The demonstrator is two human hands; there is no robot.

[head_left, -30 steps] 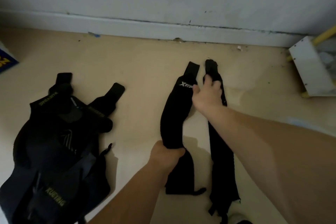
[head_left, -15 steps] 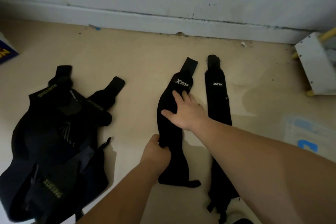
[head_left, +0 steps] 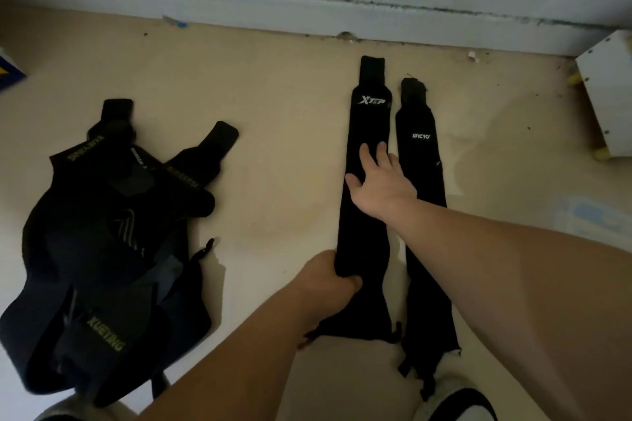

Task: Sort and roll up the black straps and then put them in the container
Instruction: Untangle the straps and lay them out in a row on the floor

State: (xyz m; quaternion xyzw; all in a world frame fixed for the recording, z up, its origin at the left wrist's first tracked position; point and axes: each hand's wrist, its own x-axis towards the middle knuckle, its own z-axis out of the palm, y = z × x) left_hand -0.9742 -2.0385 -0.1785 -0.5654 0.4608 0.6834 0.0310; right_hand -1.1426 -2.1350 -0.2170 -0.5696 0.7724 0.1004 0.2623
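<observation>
XTEP strap [head_left: 363, 232] lies flat on the floor [head_left: 280, 154], stretched out straight. Its long axis runs from the person toward the baseboard [head_left: 307, 15]. The narrow tab end points at the wall and the wider end, with a small loop, is nearest the person. Logo side is up, near the far end.

Left hand [head_left: 330, 278] grips the strap's left edge low down, fingers curled round the fabric and thumb on top. The forearm comes in from the bottom of the frame, angled up and right.

Right hand [head_left: 381, 183] rests palm down on the strap's middle, fingers straight and spread, tips pointing at the wall. It holds nothing. Its outer edge reaches over the gap to the right (can't tell if it touches the neighbour). The right arm crosses in from the lower right, passing over the second strap [head_left: 421, 154].

The second strap lies just beside the first and parallel to it, tab end also toward the wall, a bit nearer the person.

Pile [head_left: 113, 232] of more black straps sits well apart to the left, tangled, with several tabs sticking out toward the wall.

White object [head_left: 607, 96] with yellow feet sits at the right edge by the baseboard. Shoe [head_left: 458, 402] shows at the bottom, under the second strap's end.
</observation>
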